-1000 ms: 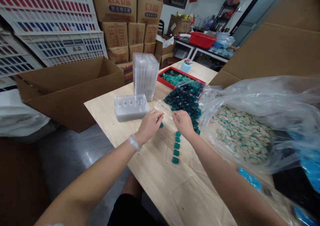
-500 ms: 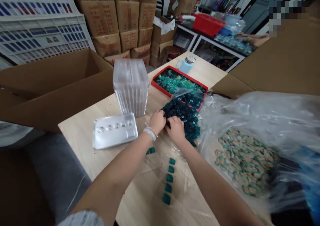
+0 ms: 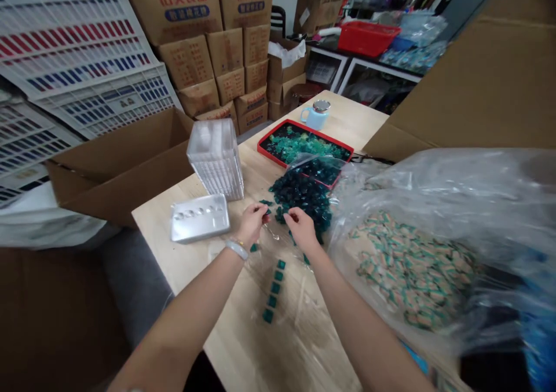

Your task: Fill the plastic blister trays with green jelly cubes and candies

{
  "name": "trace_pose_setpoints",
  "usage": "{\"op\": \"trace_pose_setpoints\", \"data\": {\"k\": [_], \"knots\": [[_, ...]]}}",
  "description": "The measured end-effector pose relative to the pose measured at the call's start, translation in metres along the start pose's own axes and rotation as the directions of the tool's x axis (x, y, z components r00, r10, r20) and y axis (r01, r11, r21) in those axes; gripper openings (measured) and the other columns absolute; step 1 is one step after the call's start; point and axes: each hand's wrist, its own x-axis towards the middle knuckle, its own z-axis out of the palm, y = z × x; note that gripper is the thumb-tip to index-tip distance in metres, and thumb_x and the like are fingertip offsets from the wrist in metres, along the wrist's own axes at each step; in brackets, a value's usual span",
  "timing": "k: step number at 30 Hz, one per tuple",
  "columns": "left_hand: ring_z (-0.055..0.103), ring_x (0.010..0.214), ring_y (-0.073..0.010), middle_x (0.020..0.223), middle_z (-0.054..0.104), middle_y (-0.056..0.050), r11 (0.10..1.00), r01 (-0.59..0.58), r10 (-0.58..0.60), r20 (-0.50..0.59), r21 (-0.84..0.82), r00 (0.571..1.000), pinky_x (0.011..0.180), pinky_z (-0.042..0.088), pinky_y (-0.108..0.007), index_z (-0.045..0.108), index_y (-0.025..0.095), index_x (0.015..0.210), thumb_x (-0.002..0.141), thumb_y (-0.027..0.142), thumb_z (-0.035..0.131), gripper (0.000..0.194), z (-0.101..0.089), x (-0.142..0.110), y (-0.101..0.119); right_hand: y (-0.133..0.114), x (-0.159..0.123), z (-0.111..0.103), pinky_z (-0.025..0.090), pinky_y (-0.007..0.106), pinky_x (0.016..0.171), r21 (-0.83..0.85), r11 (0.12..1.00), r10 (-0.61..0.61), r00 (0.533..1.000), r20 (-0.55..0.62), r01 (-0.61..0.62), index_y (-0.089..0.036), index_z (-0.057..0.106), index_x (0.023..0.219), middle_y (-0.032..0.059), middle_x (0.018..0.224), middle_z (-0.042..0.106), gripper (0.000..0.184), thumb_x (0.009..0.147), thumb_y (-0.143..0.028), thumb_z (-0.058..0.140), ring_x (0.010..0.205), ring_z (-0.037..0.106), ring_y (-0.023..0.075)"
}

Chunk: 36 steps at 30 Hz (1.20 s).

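My left hand (image 3: 252,225), with a bracelet at the wrist, is closed in a pinch with a small dark green translucent piece at its fingertips. My right hand (image 3: 301,227) is also pinched, at the near edge of a pile of dark green pieces (image 3: 304,198); what lies between its fingers is hidden. A straight row of several green square pieces (image 3: 274,288) lies on the table nearer to me. Left of my left hand sits a clear plastic tray (image 3: 200,224) with a line of small hollows, and behind it rises a tall stack of clear trays (image 3: 217,160).
A red-rimmed tray (image 3: 271,156) of lighter green pieces and a blue lidded mug (image 3: 317,117) stand farther back. To the right, a plastic bag (image 3: 425,189) lies around a heap of green-and-tan pieces (image 3: 412,270). An open carton (image 3: 121,166) adjoins the table's left edge (image 3: 152,247).
Both hands have drawn back from the pile and moved apart, the left one further to the left. The camera view has shifted. The row of squares stays on the table.
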Motion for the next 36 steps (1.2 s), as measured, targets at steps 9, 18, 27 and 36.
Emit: {"op": "trace_pose_setpoints", "data": {"k": [9,18,27,36], "knots": [[0.043,0.043,-0.008,0.047,0.05,0.001,0.984,0.129,-0.156,0.261,0.119,0.953,0.045,0.033,-0.021,0.06,0.011,0.059,0.069,0.027,0.057,0.019,0.037,-0.036,0.005,-0.008,-0.048,-0.041,0.035,0.023,0.051,0.722,0.564,0.29,0.915,0.281,-0.4,-0.02,0.049,0.066,-0.0055,0.056,0.05,0.024,0.053,-0.032,0.065,0.05,0.045,0.0093],[0.033,0.042,-0.0015,0.054,0.044,0.004,0.803,0.564,-0.437,0.452,-0.194,0.777,0.038,0.019,-0.017,0.059,0.01,0.067,0.053,0.04,0.072,0.035,-0.079,-0.12,-0.026,-0.028,-0.112,0.027,0.039,0.025,0.055,0.239,0.937,0.173,0.932,0.318,-0.255,-0.018,0.054,0.065,-0.002,0.06,0.05,0.01,0.066,-0.027,0.055,0.057,0.047,0.0119],[0.033,0.043,-0.0015,0.054,0.046,0.004,0.824,0.499,-0.454,0.213,-0.269,0.865,0.038,0.016,-0.017,0.059,0.011,0.064,0.051,0.042,0.073,0.037,-0.163,-0.124,-0.019,-0.076,-0.103,0.085,0.045,0.028,0.068,0.081,0.981,-0.183,0.707,0.683,0.177,-0.022,0.062,0.09,0.0028,0.08,0.058,0.017,0.077,-0.02,0.052,0.074,0.055,0.0144],[0.045,0.05,-0.0055,0.062,0.056,0.0,0.874,0.267,-0.334,-0.103,-0.405,0.937,0.049,0.035,-0.019,0.062,0.012,0.073,0.056,0.031,0.07,0.026,-0.195,-0.113,-0.019,-0.072,-0.073,0.143,0.04,0.037,0.074,-0.432,0.577,-0.226,0.643,0.732,0.694,-0.016,0.061,0.088,0.0108,0.087,0.059,0.017,0.08,-0.017,0.046,0.086,0.049,0.0247]]}}
